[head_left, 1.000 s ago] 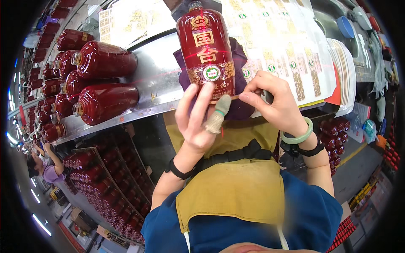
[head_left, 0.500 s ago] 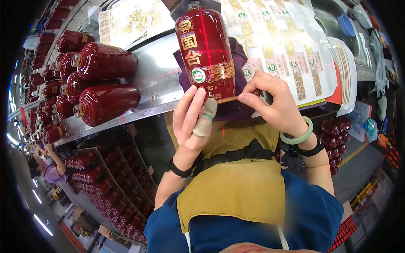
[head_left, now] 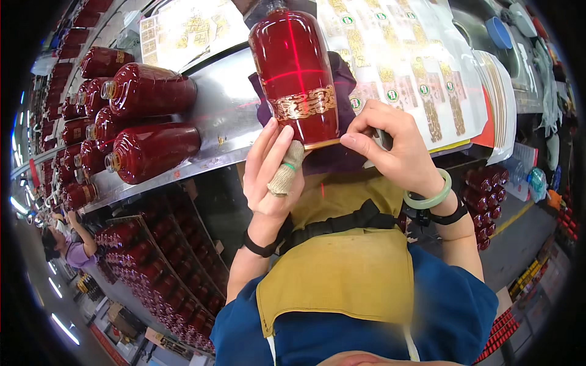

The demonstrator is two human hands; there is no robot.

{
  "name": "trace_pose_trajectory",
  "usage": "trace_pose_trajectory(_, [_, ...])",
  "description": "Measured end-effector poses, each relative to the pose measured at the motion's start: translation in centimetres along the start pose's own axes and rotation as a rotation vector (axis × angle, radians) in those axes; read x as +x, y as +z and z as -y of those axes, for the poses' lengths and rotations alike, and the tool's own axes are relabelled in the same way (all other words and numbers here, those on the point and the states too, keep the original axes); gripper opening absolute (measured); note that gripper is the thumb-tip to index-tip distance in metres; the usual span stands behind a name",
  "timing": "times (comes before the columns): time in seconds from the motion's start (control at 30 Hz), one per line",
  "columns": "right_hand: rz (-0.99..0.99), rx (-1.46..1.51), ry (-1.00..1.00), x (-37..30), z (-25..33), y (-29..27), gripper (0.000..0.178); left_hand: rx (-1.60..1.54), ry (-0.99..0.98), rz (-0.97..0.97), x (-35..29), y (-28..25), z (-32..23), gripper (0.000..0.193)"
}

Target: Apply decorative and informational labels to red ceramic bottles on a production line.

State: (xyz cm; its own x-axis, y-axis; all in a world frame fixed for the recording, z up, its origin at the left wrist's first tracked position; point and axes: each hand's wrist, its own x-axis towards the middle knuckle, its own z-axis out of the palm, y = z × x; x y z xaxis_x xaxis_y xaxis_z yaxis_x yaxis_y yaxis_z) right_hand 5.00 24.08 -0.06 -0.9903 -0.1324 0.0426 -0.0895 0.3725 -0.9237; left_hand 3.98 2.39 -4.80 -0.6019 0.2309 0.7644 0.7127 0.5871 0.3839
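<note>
A dark red glass bottle lies on its side on a dark purple cloth, its neck pointing away from me. A gold patterned band circles its lower part, and red laser lines cross its surface. My left hand holds the base's left edge, two fingers against the side and a knitted finger cover on the digit by the base. My right hand is curled at the base's right corner, thumb and forefinger pinched together. A small dark object shows partly among its fingers; its kind is hidden.
More red bottles lie on the metal bench to the left. Label sheets with gold and green pieces cover the right side. Racks of bottles stand below left. A co-worker is at the far left.
The bottle has turned about its long axis: its gold lettering and round green label have gone out of view. My left hand has shifted slightly left; the right has barely moved.
</note>
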Motion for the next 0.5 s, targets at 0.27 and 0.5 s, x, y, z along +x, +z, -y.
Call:
trace_pose_trajectory(0.27, [0.007, -0.005, 0.019, 0.1, -0.2, 0.0, 0.019, 0.065, 0.076, 0.030, -0.5, -0.2, -0.2, 0.028])
trace_pose_trajectory(0.5, [-0.009, -0.005, 0.043, 0.2, -0.3, 0.1, 0.018, 0.147, 0.085, 0.048, 0.3, 0.0, -1.2, 0.009])
